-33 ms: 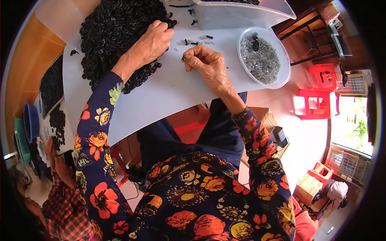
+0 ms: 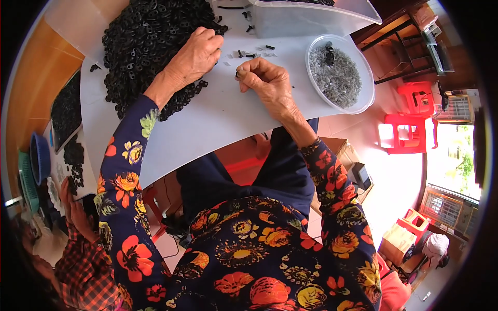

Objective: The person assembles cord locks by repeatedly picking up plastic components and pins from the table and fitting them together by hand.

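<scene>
A large heap of small black plastic pieces with holes [image 2: 137, 49] covers the left part of the white table [image 2: 207, 124]. At the heap's right edge is my left hand [image 2: 194, 56], its fingers curled closed and their tips hidden. My right hand [image 2: 267, 85] is held over the table's middle, pinching a small dark piece [image 2: 238, 75] between thumb and forefinger. Beyond it lie several small clear pieces [image 2: 259, 53] and a few black pins [image 2: 270, 47]. To the right of my right hand, a round translucent tub [image 2: 369, 93] holds many clear pieces and a small black cluster [image 2: 330, 54].
A translucent bin [image 2: 311, 23] stands at the table's far edge. On the left, another person's hand [image 2: 78, 212] is near more black pieces [image 2: 74, 160] and a blue basket [image 2: 40, 158]. Red stools [image 2: 404, 136] stand on the floor to the right.
My left hand has shifted very slightly nearer along the heap's edge. My right hand stays almost still, with the small dark piece in its pinch.
</scene>
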`<move>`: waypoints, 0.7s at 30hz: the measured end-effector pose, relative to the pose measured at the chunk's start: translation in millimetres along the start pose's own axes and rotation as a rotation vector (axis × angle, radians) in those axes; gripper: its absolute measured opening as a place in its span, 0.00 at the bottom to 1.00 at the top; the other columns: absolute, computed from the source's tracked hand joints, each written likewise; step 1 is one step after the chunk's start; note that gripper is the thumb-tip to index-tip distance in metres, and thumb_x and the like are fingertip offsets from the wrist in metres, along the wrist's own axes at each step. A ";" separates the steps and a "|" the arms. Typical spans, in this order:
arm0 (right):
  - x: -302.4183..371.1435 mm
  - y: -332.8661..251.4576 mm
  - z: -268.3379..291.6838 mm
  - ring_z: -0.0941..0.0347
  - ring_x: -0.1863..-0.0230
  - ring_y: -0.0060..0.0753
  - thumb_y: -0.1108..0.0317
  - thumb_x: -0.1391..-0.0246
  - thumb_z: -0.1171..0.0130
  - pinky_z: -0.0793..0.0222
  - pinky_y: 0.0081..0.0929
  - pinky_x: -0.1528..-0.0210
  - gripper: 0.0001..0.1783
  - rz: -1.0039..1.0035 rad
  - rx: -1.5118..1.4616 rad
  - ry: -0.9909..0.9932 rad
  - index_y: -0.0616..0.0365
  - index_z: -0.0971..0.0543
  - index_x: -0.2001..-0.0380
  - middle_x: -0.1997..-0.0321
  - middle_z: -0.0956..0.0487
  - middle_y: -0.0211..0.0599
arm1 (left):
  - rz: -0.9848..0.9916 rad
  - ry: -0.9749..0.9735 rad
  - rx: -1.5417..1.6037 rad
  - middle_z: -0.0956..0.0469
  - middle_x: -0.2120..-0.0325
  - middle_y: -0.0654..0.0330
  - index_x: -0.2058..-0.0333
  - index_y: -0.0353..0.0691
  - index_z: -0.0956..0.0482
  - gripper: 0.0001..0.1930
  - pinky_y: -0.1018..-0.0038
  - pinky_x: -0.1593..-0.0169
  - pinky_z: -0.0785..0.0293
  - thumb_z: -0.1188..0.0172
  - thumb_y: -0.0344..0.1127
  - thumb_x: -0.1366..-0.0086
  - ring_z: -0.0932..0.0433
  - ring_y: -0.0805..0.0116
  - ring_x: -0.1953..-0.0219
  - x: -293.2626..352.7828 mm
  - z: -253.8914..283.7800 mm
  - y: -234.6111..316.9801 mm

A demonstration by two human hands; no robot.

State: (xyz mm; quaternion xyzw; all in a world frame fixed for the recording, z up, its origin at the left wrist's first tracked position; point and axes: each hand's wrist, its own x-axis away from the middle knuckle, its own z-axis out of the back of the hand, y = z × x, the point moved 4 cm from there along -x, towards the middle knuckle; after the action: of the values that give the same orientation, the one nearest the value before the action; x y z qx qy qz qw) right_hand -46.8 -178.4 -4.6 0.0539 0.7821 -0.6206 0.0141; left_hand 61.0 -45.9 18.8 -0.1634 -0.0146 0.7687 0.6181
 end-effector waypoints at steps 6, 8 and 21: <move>0.9 0.8 -0.6 0.31 0.70 0.16 0.74 0.45 0.41 0.32 0.16 0.66 0.04 0.016 0.009 0.076 0.63 0.24 0.67 0.71 0.24 0.28 | 0.736 0.307 1.435 0.26 0.75 0.72 0.65 0.38 0.21 0.09 0.81 0.65 0.33 0.44 0.38 0.36 0.32 0.83 0.71 10.3 9.3 2.9; 0.1 0.6 -0.1 0.30 0.70 0.16 0.75 0.45 0.41 0.31 0.16 0.66 0.04 0.058 0.024 0.079 0.63 0.24 0.66 0.70 0.24 0.28 | 0.713 0.318 1.479 0.27 0.76 0.72 0.65 0.38 0.22 0.09 0.82 0.66 0.33 0.44 0.37 0.36 0.32 0.82 0.72 9.3 11.7 9.6; -1.2 2.0 0.4 0.26 0.64 0.20 0.78 0.44 0.45 0.29 0.19 0.64 0.07 0.114 0.043 0.061 0.62 0.29 0.62 0.67 0.23 0.31 | 0.630 0.230 1.354 0.28 0.73 0.73 0.62 0.36 0.23 0.07 0.85 0.63 0.34 0.46 0.32 0.36 0.34 0.83 0.70 5.9 19.4 20.5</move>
State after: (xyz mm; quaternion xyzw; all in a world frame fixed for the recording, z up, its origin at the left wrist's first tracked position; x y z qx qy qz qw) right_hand -45.4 -178.4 -6.5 0.1173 0.7644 -0.6336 0.0243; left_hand 35.4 -41.6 31.2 0.1763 0.5728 0.7283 0.3324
